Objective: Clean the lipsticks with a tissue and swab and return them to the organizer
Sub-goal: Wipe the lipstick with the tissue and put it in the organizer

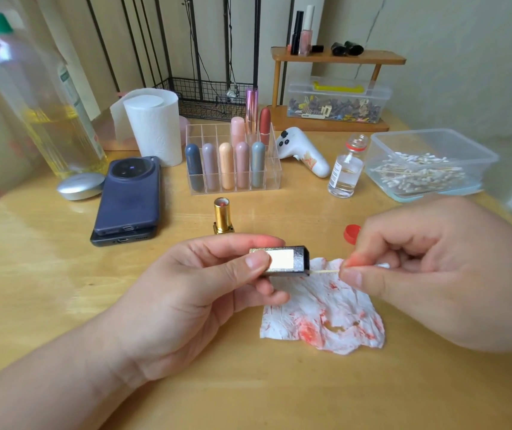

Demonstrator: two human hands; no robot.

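My left hand (205, 293) grips a black lipstick cap (288, 261) sideways, its open end facing right. My right hand (428, 274) pinches a cotton swab (326, 271) whose front tip is inside the cap; its white rear tip shows between my fingers. Below them lies a white tissue (326, 318) smeared with red. The uncapped gold lipstick (223, 216) stands upright on the table behind my left hand. The clear organizer (274, 169) further back holds several pastel lipsticks.
Two stacked phones (128, 197) lie at left, with a tissue roll (155, 125) behind. A small glass bottle (346, 169), its red cap (351, 233), a tub of swabs (428, 162) and a white device (302, 153) sit at right. A large bottle (40, 97) looms at left.
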